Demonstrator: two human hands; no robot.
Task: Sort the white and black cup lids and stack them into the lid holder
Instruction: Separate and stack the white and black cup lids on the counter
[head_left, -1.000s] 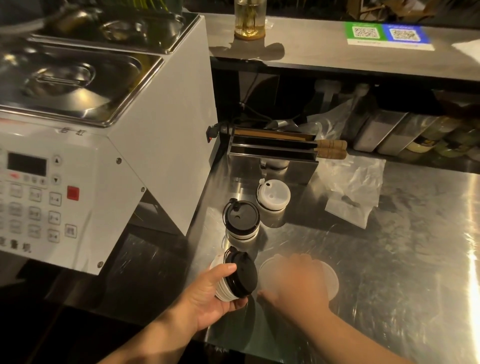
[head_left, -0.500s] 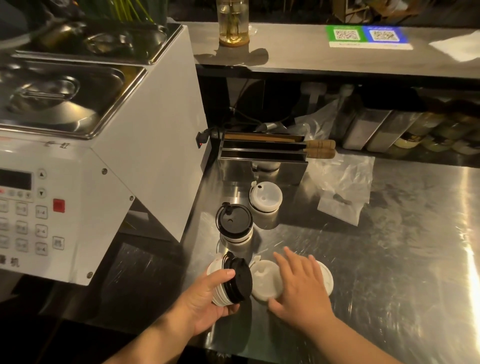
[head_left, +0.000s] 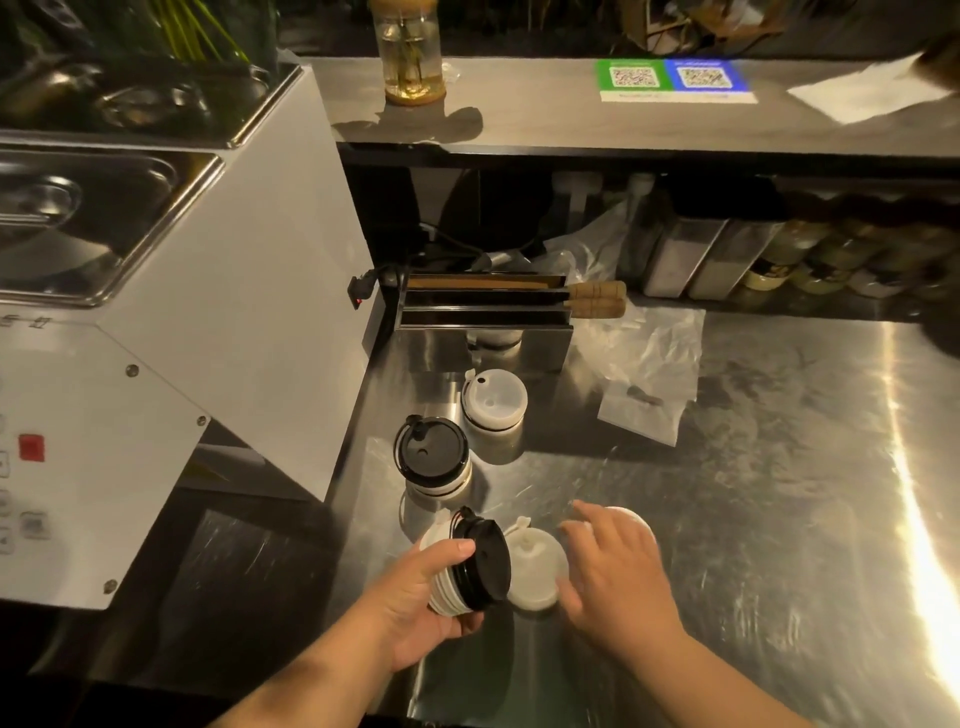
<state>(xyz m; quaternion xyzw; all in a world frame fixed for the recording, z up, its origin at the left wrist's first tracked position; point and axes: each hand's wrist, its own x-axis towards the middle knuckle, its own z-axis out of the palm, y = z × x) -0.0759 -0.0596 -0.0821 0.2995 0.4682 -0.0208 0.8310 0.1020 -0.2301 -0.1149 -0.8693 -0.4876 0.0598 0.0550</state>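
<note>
My left hand (head_left: 415, 603) grips a tilted stack of lids (head_left: 470, 564), white ones with black ones at its right end. My right hand (head_left: 615, 571) lies fingers spread over loose white lids: one white lid (head_left: 535, 569) sits just left of its thumb, another white lid (head_left: 631, 517) peeks out behind the fingers. Farther back stand a short stack topped by a black lid (head_left: 431, 454) and a white lid stack (head_left: 493, 402). The metal lid holder (head_left: 483, 322) stands behind them against the back.
A large white machine (head_left: 171, 364) with buttons and steel pans fills the left side. Crumpled clear plastic bags (head_left: 644, 374) lie right of the holder. Containers and jars (head_left: 727, 260) line the back under a shelf that carries a glass jar (head_left: 410, 52). The steel counter (head_left: 779, 493) extends right.
My right hand shifted to the right off one white lid, which now shows beside the held stack. The camera moved closer and tilted; my left hand keeps its grip.
</note>
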